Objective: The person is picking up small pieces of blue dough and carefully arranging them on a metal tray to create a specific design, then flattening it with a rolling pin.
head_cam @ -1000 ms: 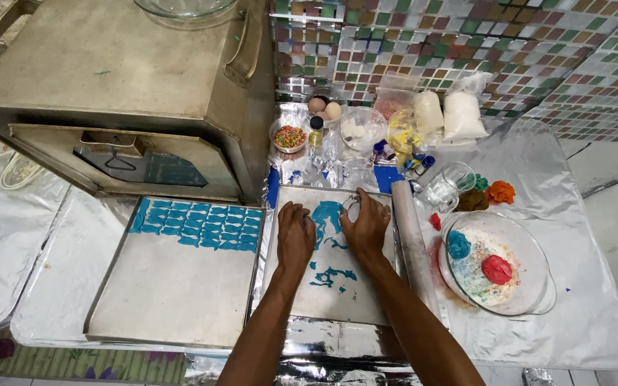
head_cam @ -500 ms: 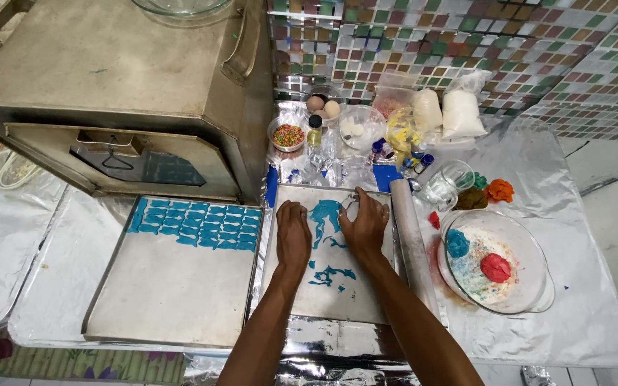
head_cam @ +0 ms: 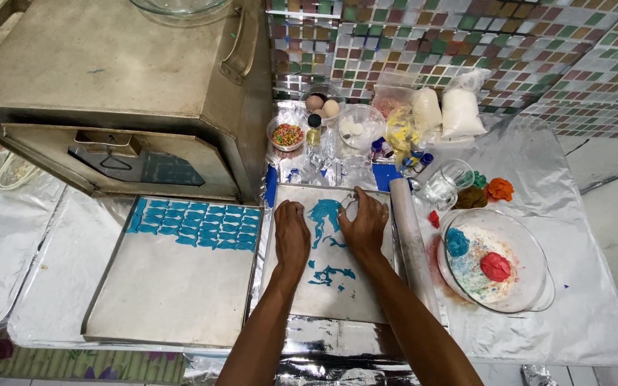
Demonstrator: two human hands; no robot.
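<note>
Left hand (head_cam: 292, 236): open, palm flat on the small metal tray (head_cam: 337, 300).
Right hand (head_cam: 365, 225): fingers bent on the tray, beside the blue dough (head_cam: 325, 214); grip unclear.
Blue dough: between both hands.
Rolling pin (head_cam: 410, 243): just right of the right hand.
Large tray (head_cam: 173, 293): left of the left hand, with blue cut pieces (head_cam: 194, 225).

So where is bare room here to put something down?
The near part of the left tray, below the rows of blue pieces, is bare. So is the foil right of the glass bowl. Behind the hands, the jars and bags by the tiled wall are crowded.
</note>
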